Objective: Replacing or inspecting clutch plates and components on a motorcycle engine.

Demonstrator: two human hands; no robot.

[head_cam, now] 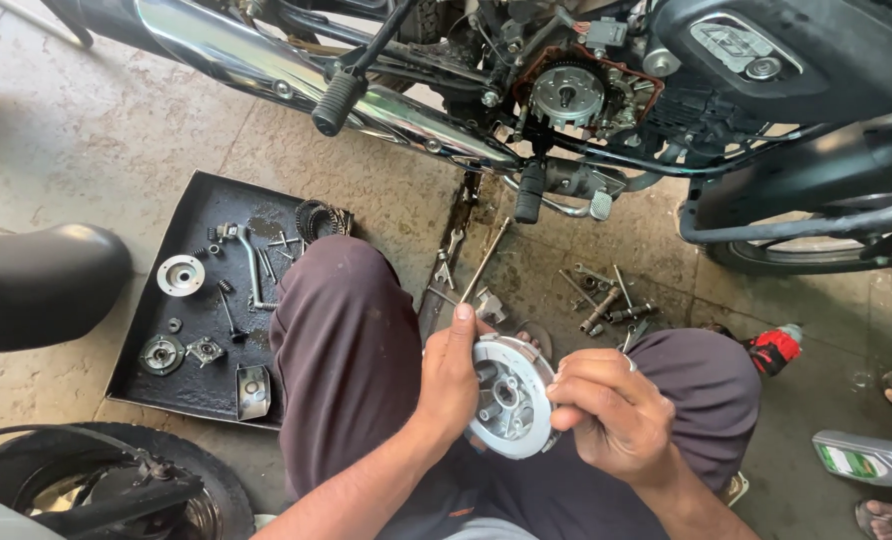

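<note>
Between my hands the clutch hub (511, 397) is dull cast metal. Beyond them, a glossy chrome exhaust pipe (266, 65); left, a matt, greasy black tray (194, 395).

Both forearms come up from around 6 o'clock at the bottom edge and meet just below the centre, right between the raised knees (so it's a low crouch). The left hand (453, 378) sits at about 9 o'clock of that meeting point, fingers wrapped tight around what it holds and the thumb sticking straight up toward 12. The right hand (606, 405) is over at 3 o'clock, wrist bent, knuckles up, with the fingertips (558, 392) pinched together and pointing back toward 9, ring showing on one finger.
</note>
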